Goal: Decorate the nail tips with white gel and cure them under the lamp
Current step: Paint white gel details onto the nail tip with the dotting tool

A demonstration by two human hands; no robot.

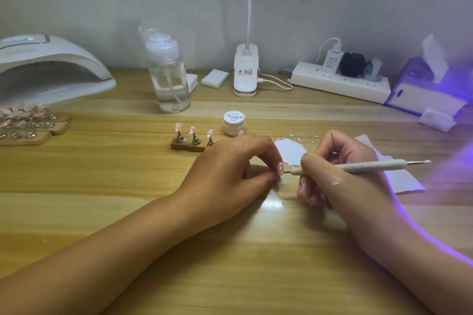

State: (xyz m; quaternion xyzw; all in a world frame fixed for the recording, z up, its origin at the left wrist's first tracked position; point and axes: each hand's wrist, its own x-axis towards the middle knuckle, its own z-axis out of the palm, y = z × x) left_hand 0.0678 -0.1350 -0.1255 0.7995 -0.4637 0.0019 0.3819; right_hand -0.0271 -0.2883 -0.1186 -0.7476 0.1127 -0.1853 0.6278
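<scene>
Head view: pink nail tip (281,168) at frame centre, low over the worktop (102,176), pinched between thumb and forefinger of the left hand (230,169). Small white marks show on the tip. Right hand (340,176) grips a thin white dotting tool (358,167) pen-style, other fingers curled under. Its fine metal point is at the tip's lower edge; contact too small to confirm. White paper (291,152) smeared with white gel lies just behind both hands. Gel jar (233,122), white, lid on, labelled "Painted", stands behind the paper. Wooden stand (184,146) left of the jar carries three pink tips upright on metal pegs, its right end hidden by the left hand. Cure lamp (51,69) sits far left, more tip stands (30,125) in front of it. Along the back wall: pump bottle (169,77), clip light base (245,69), power strip (340,83), tissue box (425,92). Purple glow at the right edge.
</scene>
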